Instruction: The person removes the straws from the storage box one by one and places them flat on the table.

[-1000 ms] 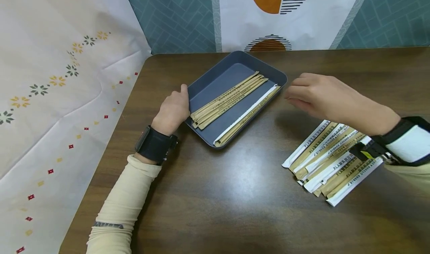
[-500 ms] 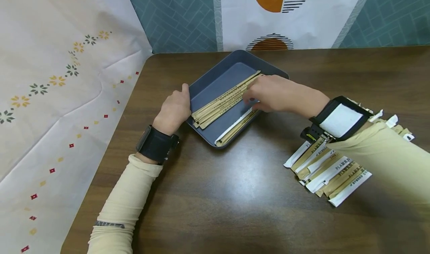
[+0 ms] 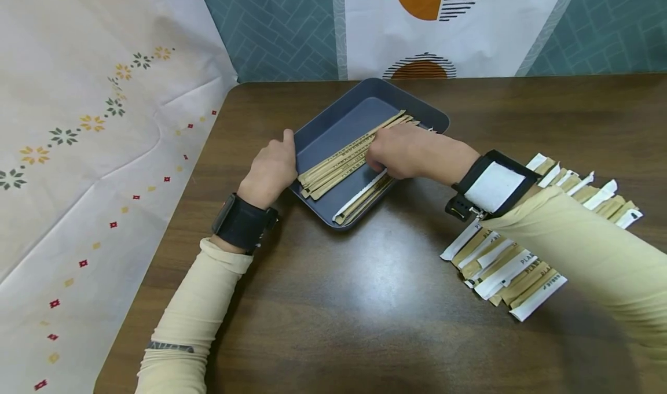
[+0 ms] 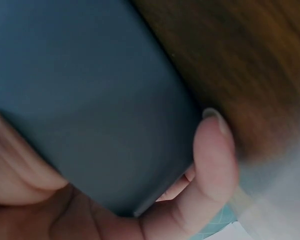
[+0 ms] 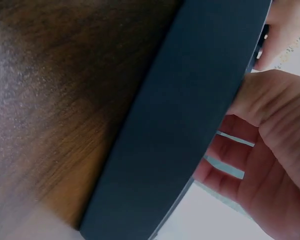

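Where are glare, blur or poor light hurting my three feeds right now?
Head: white glare on the wooden tabletop below the tray in frame, soft shadow below the right sleeve; left wrist: tray wall and tabletop soft, out of focus; right wrist: tray wall dim, white area beside the right hand washed out.

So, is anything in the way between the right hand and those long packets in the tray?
Nothing visible blocks it: the right hand reaches over the side of the tray, above the long packets. Its fingertips are hidden, so contact is unclear.
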`<state>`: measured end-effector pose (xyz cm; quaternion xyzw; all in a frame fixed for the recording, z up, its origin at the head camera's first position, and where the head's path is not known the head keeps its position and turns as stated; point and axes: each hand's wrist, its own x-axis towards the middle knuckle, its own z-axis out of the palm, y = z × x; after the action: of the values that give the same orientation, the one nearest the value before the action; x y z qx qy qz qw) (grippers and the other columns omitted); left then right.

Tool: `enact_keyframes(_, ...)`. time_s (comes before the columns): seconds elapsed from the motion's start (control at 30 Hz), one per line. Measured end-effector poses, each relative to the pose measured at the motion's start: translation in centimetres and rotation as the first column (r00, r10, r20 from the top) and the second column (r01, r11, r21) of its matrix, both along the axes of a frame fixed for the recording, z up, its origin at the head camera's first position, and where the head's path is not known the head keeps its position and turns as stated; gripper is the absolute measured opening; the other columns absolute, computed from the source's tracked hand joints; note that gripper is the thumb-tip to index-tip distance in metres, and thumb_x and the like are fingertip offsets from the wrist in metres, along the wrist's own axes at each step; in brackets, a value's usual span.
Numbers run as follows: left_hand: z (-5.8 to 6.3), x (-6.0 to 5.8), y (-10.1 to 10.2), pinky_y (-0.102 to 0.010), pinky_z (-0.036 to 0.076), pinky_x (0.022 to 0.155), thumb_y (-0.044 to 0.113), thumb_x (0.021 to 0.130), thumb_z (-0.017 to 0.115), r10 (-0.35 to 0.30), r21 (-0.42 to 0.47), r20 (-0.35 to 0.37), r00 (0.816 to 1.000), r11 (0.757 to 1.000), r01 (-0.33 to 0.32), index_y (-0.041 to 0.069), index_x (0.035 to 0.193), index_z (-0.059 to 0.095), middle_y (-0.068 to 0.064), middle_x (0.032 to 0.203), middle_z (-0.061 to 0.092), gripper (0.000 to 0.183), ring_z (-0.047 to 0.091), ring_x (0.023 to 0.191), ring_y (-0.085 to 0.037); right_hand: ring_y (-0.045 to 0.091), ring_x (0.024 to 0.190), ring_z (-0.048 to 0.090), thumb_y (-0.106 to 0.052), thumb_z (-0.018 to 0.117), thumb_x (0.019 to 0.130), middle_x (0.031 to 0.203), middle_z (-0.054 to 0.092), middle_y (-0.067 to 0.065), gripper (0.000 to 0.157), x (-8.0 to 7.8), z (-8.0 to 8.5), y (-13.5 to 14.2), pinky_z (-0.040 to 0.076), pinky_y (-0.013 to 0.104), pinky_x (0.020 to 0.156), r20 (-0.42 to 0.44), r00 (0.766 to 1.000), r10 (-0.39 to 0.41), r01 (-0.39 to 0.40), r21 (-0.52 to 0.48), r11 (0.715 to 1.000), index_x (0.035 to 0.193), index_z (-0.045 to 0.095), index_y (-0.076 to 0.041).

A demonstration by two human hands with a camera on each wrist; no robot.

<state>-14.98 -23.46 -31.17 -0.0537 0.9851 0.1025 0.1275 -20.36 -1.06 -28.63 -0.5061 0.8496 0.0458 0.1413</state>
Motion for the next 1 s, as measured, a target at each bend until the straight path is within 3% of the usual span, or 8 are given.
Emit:
enact_keyframes(0.27, -0.1, 0.0, 0.1, -0.041, 0.051, 0.070, 0.003, 0.094, 0.053, 0.009, 0.002, 0.009, 1.000, 1.000, -0.009, -0.002, 0.137, 0.027, -0.028, 0.113, 0.056, 0.051, 0.061, 0.087, -0.033, 0.019, 0.062, 0.048, 0.011, 0.058, 0.082, 0.067, 0.056, 0.002, 0.022, 0.0, -0.4, 0.7, 0.042, 0.033, 0.058, -0.045, 0.998, 0.033, -0.039, -0.142, 0.989, 0.075, 0.067, -0.009)
enact_keyframes(0.47, 0.1, 0.1, 0.0, -0.040, 0.050, 0.068, 0.003, 0.094, 0.052, 0.004, -0.008, 0.006, 1.000, 1.000, -0.004, -0.003, 0.136, 0.028, -0.028, 0.111, 0.057, 0.048, 0.061, 0.086, -0.033, 0.023, 0.074, 0.061, 0.008, 0.065, 0.083, 0.083, 0.069, 0.007, 0.017, 0.7, 1.2, 2.4, 0.051, 0.037, 0.070, -0.153, 0.984, 0.090, -0.128, -0.263, 0.956, 0.090, 0.074, -0.004)
enact_keyframes(0.67, 0.2, -0.1, 0.2, -0.041, 0.051, 0.067, 0.003, 0.094, 0.051, -0.016, -0.012, -0.006, 1.000, 1.000, 0.016, -0.004, 0.133, 0.030, -0.028, 0.107, 0.057, 0.045, 0.062, 0.085, -0.034, 0.030, 0.076, 0.060, 0.014, 0.072, 0.074, 0.080, 0.066, 0.012, 0.019, 1.7, 4.6, 8.7, 0.050, 0.045, 0.069, -0.333, 0.938, 0.092, -0.240, -0.435, 0.868, 0.088, 0.070, 0.001)
enact_keyframes(0.77, 0.2, -0.1, 0.3, -0.041, 0.050, 0.067, 0.004, 0.094, 0.051, -0.012, -0.009, 0.000, 1.000, 1.000, 0.012, -0.004, 0.134, 0.029, -0.028, 0.109, 0.056, 0.046, 0.061, 0.085, -0.034, 0.032, 0.077, 0.058, 0.013, 0.074, 0.071, 0.082, 0.066, 0.015, 0.022, 2.3, 6.0, 12.9, 0.049, 0.049, 0.071, -0.377, 0.926, -0.005, -0.174, -0.439, 0.882, 0.090, 0.069, 0.002)
enact_keyframes(0.8, 0.2, -0.2, 0.3, -0.040, 0.050, 0.067, 0.004, 0.094, 0.051, -0.011, -0.007, 0.003, 1.000, 1.000, 0.011, -0.004, 0.135, 0.028, -0.028, 0.110, 0.056, 0.047, 0.061, 0.085, -0.034, 0.032, 0.077, 0.057, 0.002, 0.072, 0.082, 0.082, 0.066, 0.016, 0.009, 2.4, 6.2, 14.3, 0.048, 0.049, 0.071, -0.397, 0.917, -0.037, -0.153, -0.437, 0.886, 0.090, 0.069, 0.002)
enact_keyframes(0.83, 0.2, -0.1, 0.3, -0.040, 0.050, 0.067, 0.004, 0.094, 0.051, -0.010, -0.005, 0.008, 1.000, 1.000, 0.010, -0.004, 0.135, 0.028, -0.028, 0.111, 0.056, 0.048, 0.061, 0.086, -0.034, 0.032, 0.076, 0.057, -0.008, 0.066, 0.090, 0.082, 0.066, 0.017, 0.011, 2.5, 6.2, 15.8, 0.046, 0.048, 0.071, -0.424, 0.904, -0.061, -0.144, -0.436, 0.888, 0.089, 0.069, 0.003)
enact_keyframes(0.93, 0.2, 0.0, 0.1, -0.041, 0.051, 0.068, 0.003, 0.094, 0.051, -0.014, -0.004, 0.008, 1.000, 1.000, 0.014, -0.004, 0.135, 0.027, -0.029, 0.111, 0.055, 0.048, 0.061, 0.087, -0.035, 0.034, 0.072, 0.057, -0.035, 0.037, 0.105, 0.077, 0.066, 0.018, 0.053, 2.6, 5.7, 19.5, 0.041, 0.040, 0.071, -0.491, 0.865, -0.106, -0.158, -0.466, 0.871, 0.085, 0.068, 0.004)
enact_keyframes(1.0, 0.1, 0.2, -0.2, -0.042, 0.051, 0.069, 0.003, 0.093, 0.051, -0.014, -0.008, 0.001, 1.000, 1.000, 0.014, -0.005, 0.134, 0.028, -0.029, 0.109, 0.056, 0.048, 0.062, 0.087, -0.036, 0.034, 0.067, 0.057, -0.047, 0.015, 0.104, 0.072, 0.065, 0.018, 0.078, 2.7, 5.0, 21.3, 0.035, 0.035, 0.067, -0.522, 0.844, -0.123, -0.189, -0.503, 0.844, 0.081, 0.067, 0.005)
